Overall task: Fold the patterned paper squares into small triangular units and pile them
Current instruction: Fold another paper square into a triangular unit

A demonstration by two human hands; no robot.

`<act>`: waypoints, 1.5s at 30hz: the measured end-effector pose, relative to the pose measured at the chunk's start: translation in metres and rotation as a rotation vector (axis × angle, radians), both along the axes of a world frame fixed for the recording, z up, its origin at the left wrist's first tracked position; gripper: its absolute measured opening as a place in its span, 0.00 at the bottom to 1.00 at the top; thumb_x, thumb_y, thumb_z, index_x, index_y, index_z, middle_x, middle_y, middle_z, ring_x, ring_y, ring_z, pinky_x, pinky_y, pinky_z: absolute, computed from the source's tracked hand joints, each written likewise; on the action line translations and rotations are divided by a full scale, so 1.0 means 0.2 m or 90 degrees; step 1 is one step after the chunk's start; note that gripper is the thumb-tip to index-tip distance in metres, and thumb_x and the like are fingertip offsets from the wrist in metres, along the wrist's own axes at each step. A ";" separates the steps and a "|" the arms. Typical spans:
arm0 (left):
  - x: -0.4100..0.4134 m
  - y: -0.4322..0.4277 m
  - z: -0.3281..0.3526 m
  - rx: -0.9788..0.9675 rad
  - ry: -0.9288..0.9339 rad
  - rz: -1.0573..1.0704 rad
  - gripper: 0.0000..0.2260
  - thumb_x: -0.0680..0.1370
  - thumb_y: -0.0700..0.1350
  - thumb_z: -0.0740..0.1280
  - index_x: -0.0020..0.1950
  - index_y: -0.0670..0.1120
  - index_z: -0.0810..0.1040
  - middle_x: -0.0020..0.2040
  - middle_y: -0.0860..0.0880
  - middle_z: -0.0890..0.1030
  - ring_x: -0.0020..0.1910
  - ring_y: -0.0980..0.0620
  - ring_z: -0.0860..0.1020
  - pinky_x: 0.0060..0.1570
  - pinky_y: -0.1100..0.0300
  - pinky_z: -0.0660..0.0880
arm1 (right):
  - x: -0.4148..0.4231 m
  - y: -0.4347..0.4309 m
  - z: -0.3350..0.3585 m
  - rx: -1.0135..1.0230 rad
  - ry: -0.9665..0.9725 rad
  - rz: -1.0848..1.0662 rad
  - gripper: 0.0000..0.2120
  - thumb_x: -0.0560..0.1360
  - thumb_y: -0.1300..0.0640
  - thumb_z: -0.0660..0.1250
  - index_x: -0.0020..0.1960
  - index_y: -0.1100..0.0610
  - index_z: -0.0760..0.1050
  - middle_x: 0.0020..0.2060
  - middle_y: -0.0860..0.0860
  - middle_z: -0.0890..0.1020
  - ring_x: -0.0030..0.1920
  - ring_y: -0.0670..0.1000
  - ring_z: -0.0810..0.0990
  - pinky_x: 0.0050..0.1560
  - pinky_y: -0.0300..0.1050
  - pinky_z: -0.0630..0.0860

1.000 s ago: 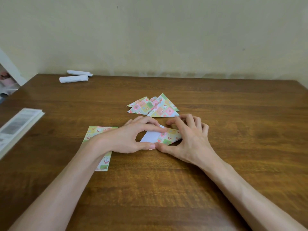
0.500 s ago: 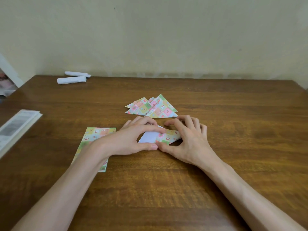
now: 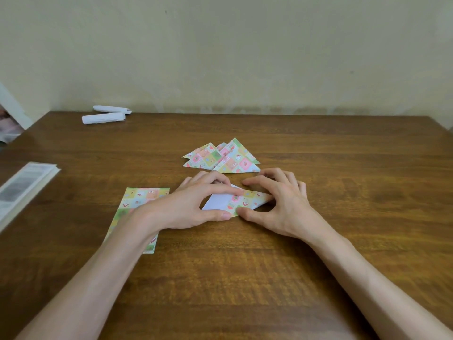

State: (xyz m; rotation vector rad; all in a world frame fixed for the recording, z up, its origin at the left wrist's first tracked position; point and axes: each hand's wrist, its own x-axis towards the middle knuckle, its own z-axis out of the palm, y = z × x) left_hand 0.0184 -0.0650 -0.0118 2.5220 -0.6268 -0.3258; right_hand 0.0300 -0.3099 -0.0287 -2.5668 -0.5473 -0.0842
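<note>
Brown wooden table (image 3: 318, 241) against a plain, pale yellowish wall (image 3: 245, 57), evenly lit.

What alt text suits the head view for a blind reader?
A left hand and right hand hold a half-folded patterned paper on a wooden table, white underside showing. Folded triangles are piled behind; unfolded paper lies under the left forearm.

Your bench (image 3: 318, 241) is brown wood with visible grain and a soft sheen. The patterned squares (image 3: 144, 200) are thin matt paper; the half-folded one (image 3: 235, 201) shows a plain white underside.
</note>
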 end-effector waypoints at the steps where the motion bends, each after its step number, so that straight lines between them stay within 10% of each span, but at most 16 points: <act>1: 0.00 0.00 0.00 0.001 0.002 0.000 0.21 0.80 0.61 0.68 0.71 0.73 0.69 0.65 0.70 0.65 0.69 0.68 0.60 0.68 0.59 0.58 | 0.00 0.00 0.01 0.000 0.003 0.002 0.31 0.66 0.30 0.73 0.68 0.35 0.75 0.64 0.36 0.68 0.70 0.42 0.61 0.64 0.43 0.53; 45: -0.01 -0.08 -0.07 -0.027 -0.100 0.074 0.14 0.78 0.63 0.69 0.64 0.68 0.76 0.59 0.68 0.68 0.66 0.64 0.64 0.67 0.53 0.62 | 0.03 -0.06 0.06 0.046 0.097 0.025 0.26 0.72 0.46 0.76 0.67 0.36 0.75 0.67 0.38 0.70 0.72 0.42 0.62 0.70 0.46 0.55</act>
